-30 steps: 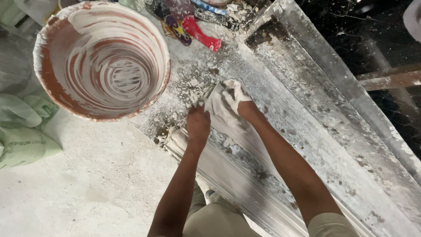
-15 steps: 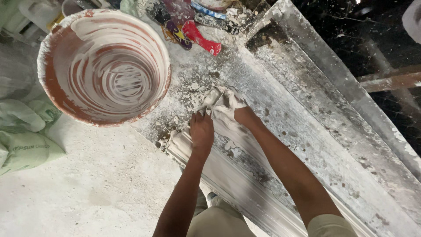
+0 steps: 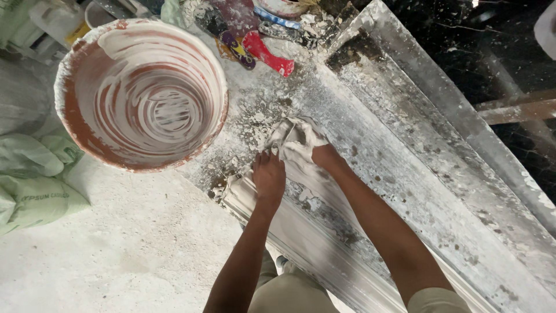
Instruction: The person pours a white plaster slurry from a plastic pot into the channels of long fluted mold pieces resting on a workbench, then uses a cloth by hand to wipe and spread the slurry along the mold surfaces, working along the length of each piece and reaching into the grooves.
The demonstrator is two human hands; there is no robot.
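Both my hands grip a plaster-soaked white cloth (image 3: 294, 139) at the end of a long white plaster moulding (image 3: 301, 237) that lies on a plaster-caked bench (image 3: 405, 174). My left hand (image 3: 269, 177) presses on the moulding's end with its fingers closed on the cloth's near edge. My right hand (image 3: 325, 156) is closed on the cloth from the right side; its fingers are partly hidden under the fabric. A red bucket (image 3: 87, 133) smeared inside with white plaster stands just left of the hands.
Scrapers with red and purple handles (image 3: 263, 52) lie beyond the cloth. Pale green sacks (image 3: 35, 179) sit at the left on the dusty floor (image 3: 116, 255). A raised metal rail (image 3: 440, 98) runs along the bench's far side, with dark ground beyond.
Both hands have kept their hold on the cloth, bunching it and shifting it slightly along the moulding's end. The view has shifted a little.
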